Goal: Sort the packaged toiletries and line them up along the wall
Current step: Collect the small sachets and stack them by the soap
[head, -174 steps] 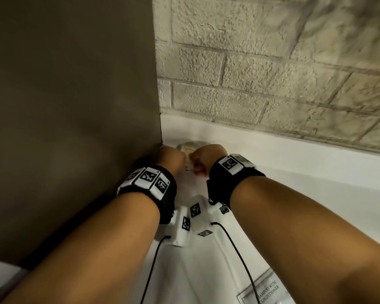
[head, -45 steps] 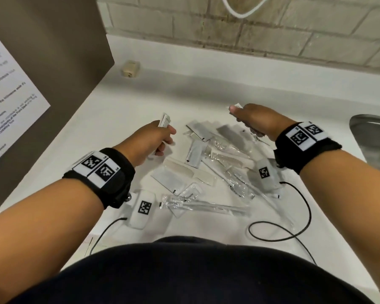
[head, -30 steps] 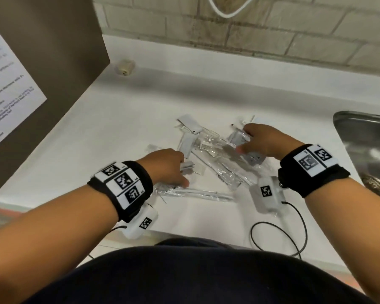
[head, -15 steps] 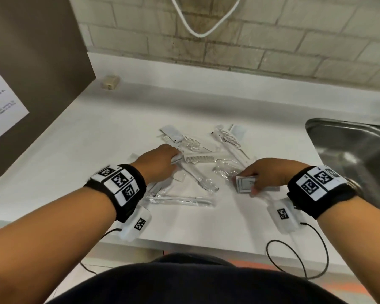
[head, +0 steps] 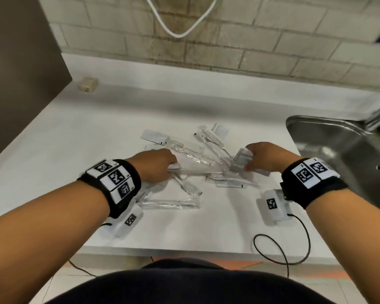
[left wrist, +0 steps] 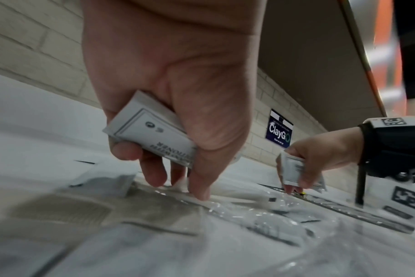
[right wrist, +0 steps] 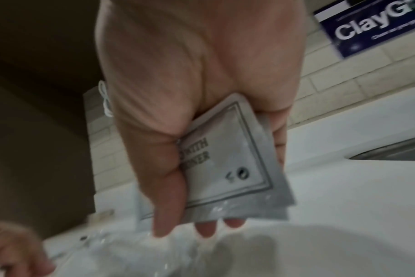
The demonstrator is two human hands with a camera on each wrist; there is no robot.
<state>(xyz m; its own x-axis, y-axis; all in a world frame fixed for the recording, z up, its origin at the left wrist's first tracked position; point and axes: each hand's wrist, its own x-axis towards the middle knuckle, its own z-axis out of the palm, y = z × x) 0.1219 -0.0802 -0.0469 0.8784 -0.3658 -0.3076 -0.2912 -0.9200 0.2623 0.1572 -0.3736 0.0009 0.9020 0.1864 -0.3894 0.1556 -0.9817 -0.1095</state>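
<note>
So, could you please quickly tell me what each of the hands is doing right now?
Left hand: holding a white sachet, fingertips touching the pile.
Right hand: holding a grey sachet.

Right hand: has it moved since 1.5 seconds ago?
Yes. The right hand, gripping a sachet, has shifted from the pile's far side toward the sink, now close to its left rim.

a blue sign (right wrist: 370, 28) on the brick wall (right wrist: 344, 78) reads "clayg…", cut off by the frame edge; from the left wrist the same sign reads "claygo", its small line below too blurred to make out. the sachet (right wrist: 228, 161) held in the right hand (right wrist: 201, 93) shows "with" and "…oner". the sachet (left wrist: 152, 129) in the left hand (left wrist: 173, 78) shows upside-down "…tioner".
</note>
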